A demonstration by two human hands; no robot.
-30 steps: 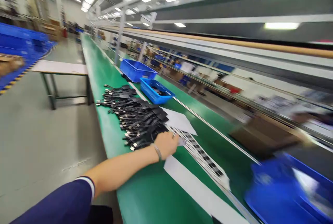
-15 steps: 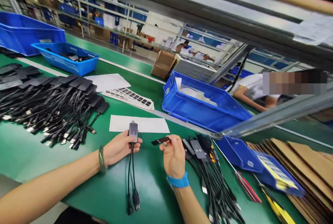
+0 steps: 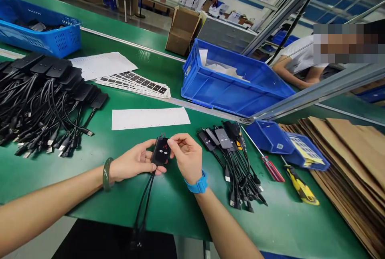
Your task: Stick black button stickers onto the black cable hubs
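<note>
My left hand [image 3: 132, 163] grips a small black cable box [image 3: 157, 158] by its lower end and edges. Two black cables [image 3: 145, 202] hang from the box toward the table's front edge. A glossy black label sticker [image 3: 164, 147], with red marks and two small light windows, lies over the face of the box. The thumb and fingers of my right hand [image 3: 187, 155] pinch at the sticker's upper right edge; the fingertips partly hide it. Behind the box lies a blank white strip of paper [image 3: 150, 119].
Many black boxes with cables [image 3: 60, 90] are piled at left; a smaller bundle [image 3: 237, 162] lies right. Sheets of labels [image 3: 135, 84] sit behind. Blue bins [image 3: 216, 94], screwdrivers [image 3: 272, 168] and cardboard sheets [image 3: 339, 162] stand around. A person [image 3: 297, 62] sits beyond the metal post.
My right hand has brought the black label sticker leftward onto the box, which was bare on its face. The box is now tilted. The view has shifted closer and downward.
</note>
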